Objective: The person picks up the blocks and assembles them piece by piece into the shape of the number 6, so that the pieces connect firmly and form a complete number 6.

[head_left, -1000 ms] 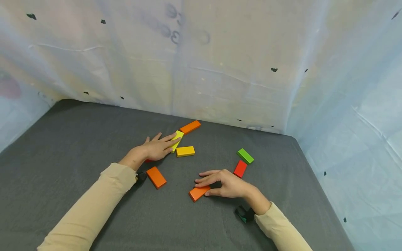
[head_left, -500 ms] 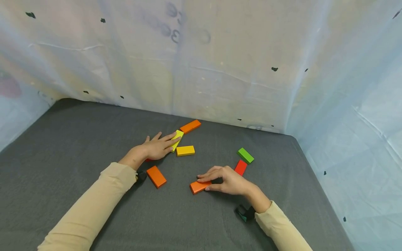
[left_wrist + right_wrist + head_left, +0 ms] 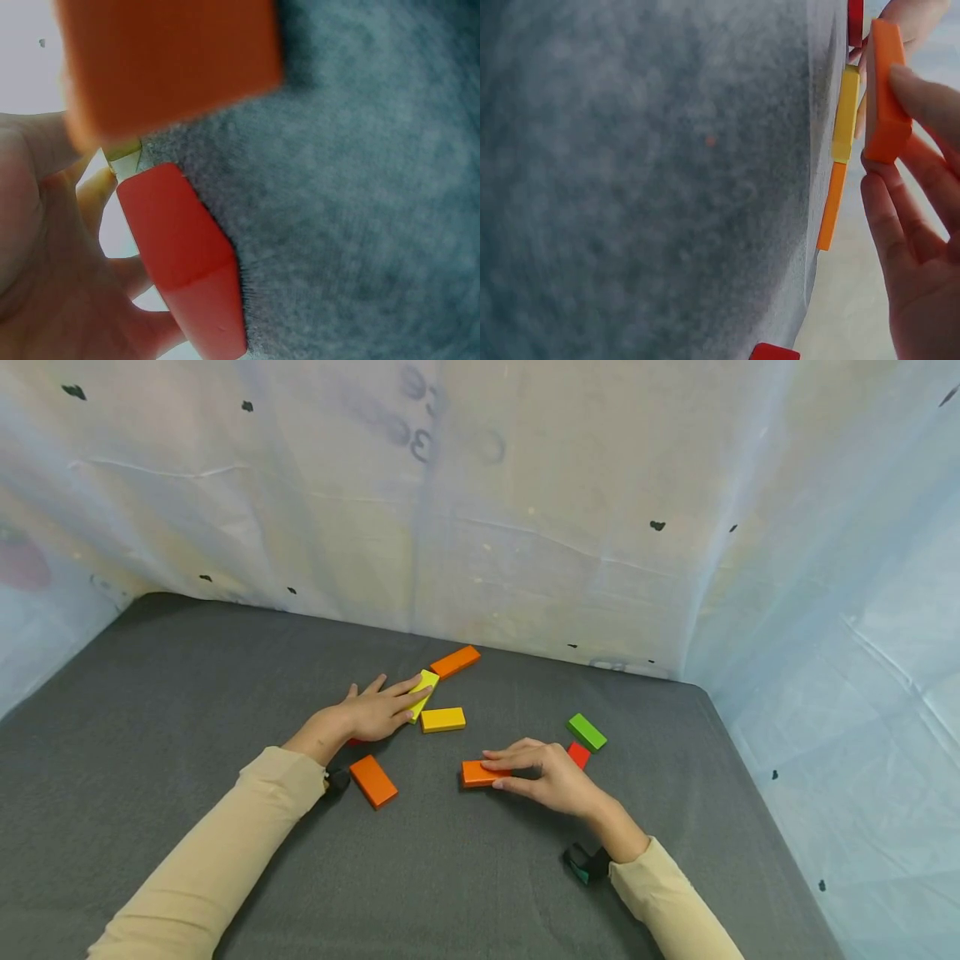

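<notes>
In the head view my left hand (image 3: 371, 714) lies flat with spread, straight fingers, its fingertips on a light yellow block (image 3: 426, 683). Beneath that hand a red block is mostly hidden; the left wrist view shows the red block (image 3: 180, 232) beside the palm. Between thumb and fingers my right hand (image 3: 551, 777) pinches an orange block (image 3: 476, 774), which looks lifted off the cloth in the right wrist view, where the same orange block (image 3: 885, 82) stands out. A second red block (image 3: 579, 753) is partly behind the right hand.
A darker yellow block (image 3: 442, 720) lies between the hands. One orange block (image 3: 373, 782) is near the left wrist, another orange block (image 3: 456, 662) near the back edge. A green block (image 3: 587, 732) touches the red one. Pale sheeting (image 3: 525, 527) walls the dark cloth table (image 3: 420, 885).
My right hand has moved slightly away from me with the orange block, which has turned from slanted to nearly level across the view. The left hand stays where it was.
</notes>
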Available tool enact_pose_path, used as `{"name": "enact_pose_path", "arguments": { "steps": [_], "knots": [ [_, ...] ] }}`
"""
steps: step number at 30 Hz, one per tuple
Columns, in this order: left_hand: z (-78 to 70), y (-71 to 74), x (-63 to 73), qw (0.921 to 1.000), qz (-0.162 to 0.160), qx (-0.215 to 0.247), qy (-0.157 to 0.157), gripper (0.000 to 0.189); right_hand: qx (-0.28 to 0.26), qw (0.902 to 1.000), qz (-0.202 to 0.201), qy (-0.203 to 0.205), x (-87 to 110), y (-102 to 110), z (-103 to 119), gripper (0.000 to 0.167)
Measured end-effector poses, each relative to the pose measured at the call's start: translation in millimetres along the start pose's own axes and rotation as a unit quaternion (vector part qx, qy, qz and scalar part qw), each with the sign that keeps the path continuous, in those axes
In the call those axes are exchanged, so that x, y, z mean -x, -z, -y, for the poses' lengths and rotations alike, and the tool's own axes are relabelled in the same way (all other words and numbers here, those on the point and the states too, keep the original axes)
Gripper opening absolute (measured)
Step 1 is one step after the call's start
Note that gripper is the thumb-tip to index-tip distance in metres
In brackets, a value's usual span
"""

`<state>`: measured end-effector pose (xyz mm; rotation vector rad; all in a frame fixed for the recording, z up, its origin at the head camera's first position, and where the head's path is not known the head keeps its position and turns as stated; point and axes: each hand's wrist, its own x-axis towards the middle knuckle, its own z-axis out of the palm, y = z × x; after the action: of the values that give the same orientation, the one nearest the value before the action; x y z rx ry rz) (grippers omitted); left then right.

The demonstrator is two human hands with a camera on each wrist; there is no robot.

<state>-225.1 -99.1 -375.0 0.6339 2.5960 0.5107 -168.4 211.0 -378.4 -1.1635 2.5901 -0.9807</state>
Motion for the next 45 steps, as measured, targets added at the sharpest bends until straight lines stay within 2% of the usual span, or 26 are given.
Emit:
{"name": "enact_pose_path", "arguments": {
  "steps": [5,11,17,32,37,45],
  "knots": [
    [-0.1,0.4,0.9,1.0,0.002,0.003,-0.003,0.053,0.012,0.999,-0.042,-0.009,-0.5,0.2,-0.6,0.032],
    [0.0,0.7,1.5,1.0,0.002,0.001,-0.003,0.053,0.029,0.9944,-0.092,-0.042,-4.4,0.4,-0.9,0.032],
    [-0.9,0.9,0.9,1.0,0.003,0.003,-0.002,0.053,0.072,0.9889,-0.106,-0.074,-10.6,-0.2,-1.2,0.032],
    [-2.3,-0.5,1.7,1.0,0.004,0.001,0.0,0.053,0.097,0.9839,-0.096,-0.116,-25.8,-2.0,-6.1,0.028],
    [-3.4,-0.4,2.2,1.0,0.0,-0.004,0.003,0.053,0.113,0.9853,-0.063,-0.112,-27.4,-0.6,-3.7,0.034],
    [-5.4,0.6,3.3,1.0,-0.001,-0.001,0.001,0.052,0.12,0.9898,0.007,-0.077,-25.7,4.3,-4.0,0.046]
  ]
}}
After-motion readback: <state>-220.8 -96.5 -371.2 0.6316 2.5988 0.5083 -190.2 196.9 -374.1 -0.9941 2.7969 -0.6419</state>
